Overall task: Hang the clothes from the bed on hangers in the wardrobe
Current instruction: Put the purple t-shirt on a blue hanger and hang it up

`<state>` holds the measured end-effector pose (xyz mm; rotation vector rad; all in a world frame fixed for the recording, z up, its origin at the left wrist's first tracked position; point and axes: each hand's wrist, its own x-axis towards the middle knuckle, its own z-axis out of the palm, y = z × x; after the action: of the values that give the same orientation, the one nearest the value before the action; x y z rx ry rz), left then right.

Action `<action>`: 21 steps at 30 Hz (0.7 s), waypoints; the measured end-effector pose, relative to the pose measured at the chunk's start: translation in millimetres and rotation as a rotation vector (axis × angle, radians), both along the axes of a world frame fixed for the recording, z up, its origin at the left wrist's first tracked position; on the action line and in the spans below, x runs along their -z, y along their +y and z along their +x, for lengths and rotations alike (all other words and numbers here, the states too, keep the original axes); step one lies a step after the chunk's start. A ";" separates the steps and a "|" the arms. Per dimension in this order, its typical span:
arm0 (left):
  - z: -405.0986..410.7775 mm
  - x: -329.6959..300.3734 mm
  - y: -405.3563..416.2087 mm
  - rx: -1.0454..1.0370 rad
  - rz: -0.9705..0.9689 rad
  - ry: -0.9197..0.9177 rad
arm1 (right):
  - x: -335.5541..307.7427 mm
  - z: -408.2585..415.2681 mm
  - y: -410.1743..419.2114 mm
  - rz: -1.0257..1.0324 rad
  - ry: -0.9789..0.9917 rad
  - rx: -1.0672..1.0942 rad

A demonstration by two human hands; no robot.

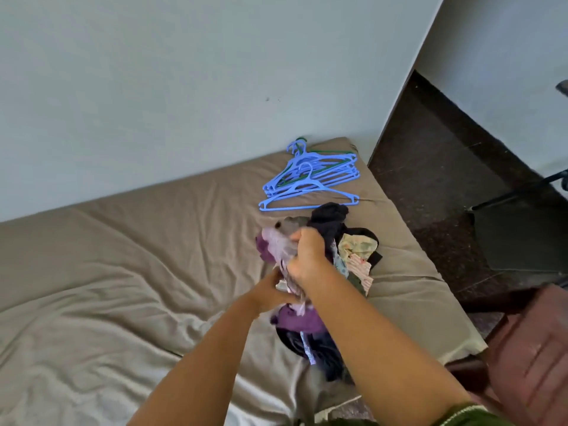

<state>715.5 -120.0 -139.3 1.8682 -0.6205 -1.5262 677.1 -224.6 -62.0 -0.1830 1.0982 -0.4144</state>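
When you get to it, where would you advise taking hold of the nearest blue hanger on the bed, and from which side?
Probably by the neck just below the hook of the nearest blue hanger, reaching from above. It lies flat on the bed, apart from the stacked hangers, its hook pointing toward the wall, so lifting it there should avoid tangling. Both hands are busy now: the right hand and left hand grip the purple garment.

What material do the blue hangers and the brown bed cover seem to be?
Blue hangers: probably moulded plastic, judging by the uniform colour and thin, smooth bars. Brown bed cover: a soft woven cloth, matte, with many creases; the fibre cannot be told.
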 end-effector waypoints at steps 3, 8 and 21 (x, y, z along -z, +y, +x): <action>4.8 -14.2 10.6 -0.026 0.009 0.040 | -52.4 21.0 -17.6 -0.088 -0.143 0.134; 40.5 -63.8 21.6 -0.589 -0.121 -0.168 | -112.7 30.0 -32.5 -0.382 -0.221 -0.026; 93.1 -228.3 80.1 -0.619 -0.687 0.333 | -125.0 39.9 76.3 -0.958 0.163 -0.646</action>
<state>808.6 -39.9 89.0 1.0989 -0.3031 -0.9978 717.0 -148.3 62.9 -1.3952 0.8579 -0.3101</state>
